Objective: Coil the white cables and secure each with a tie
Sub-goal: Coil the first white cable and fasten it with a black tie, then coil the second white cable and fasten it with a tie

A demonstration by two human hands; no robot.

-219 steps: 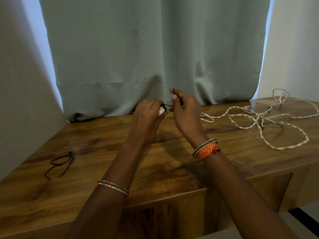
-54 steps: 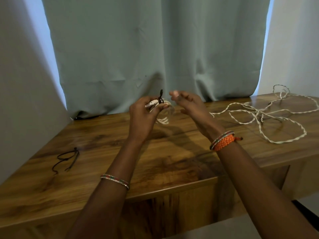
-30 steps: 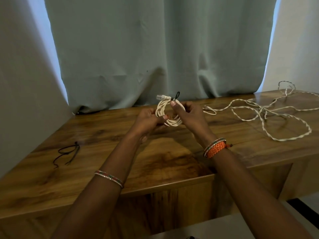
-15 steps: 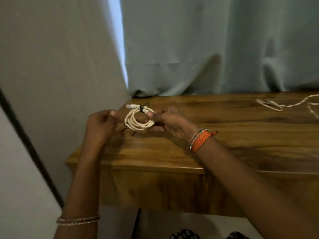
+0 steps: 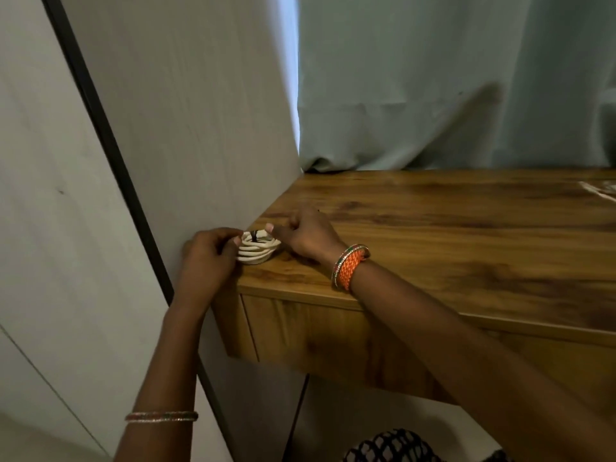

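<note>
A coiled white cable [image 5: 256,251], bound by a dark tie [image 5: 255,235] at its top, rests on the near left corner of the wooden table [image 5: 466,241]. My left hand [image 5: 208,258] grips the coil's left side with thumb and fingers. My right hand [image 5: 305,235] pinches the coil's right side. A small end of the loose white cable [image 5: 600,190] shows at the right edge of the frame; the rest of it is out of view.
A grey wall panel [image 5: 186,128] with a black vertical strip [image 5: 110,141] stands directly left of the table corner. A pale curtain [image 5: 450,81] hangs behind the table. Below the table edge I see patterned dark fabric [image 5: 396,448].
Both hands have carried the tied coil left and down onto the table's left corner. The view has swung left, so the loose cable and spare ties have left the frame.
</note>
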